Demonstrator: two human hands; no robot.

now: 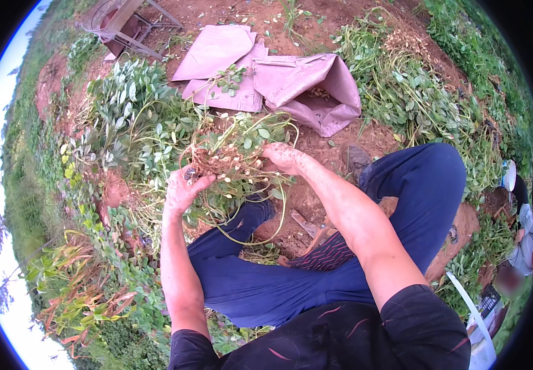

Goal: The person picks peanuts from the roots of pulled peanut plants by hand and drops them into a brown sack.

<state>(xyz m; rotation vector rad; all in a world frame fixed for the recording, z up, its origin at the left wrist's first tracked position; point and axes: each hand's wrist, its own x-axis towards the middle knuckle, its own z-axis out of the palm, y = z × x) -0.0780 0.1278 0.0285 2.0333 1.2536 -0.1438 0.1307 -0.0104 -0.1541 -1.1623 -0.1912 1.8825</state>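
Observation:
Between my hands is a bunch of peanut plants with soil-covered roots and pale pods [229, 164]. My left hand [184, 188] grips the root end on the left, its thumb across the bottom. At the bunch's right side, my right hand [284, 157] is closed around stems; its fingertips are partly hidden. Green stems loop down over my trouser leg. Just beyond my right hand lies a pinkish woven sack [289, 88], its mouth gaping toward me, with some peanut pods [319, 92] inside.
Flattened sacking [220, 51] lies on red soil beyond the bunch. Pulled peanut plants are heaped left [132, 111] and right [409, 88]. A metal-legged chair [130, 27] stands far left. Along the right edge are a white bucket [508, 175] and another person [523, 245].

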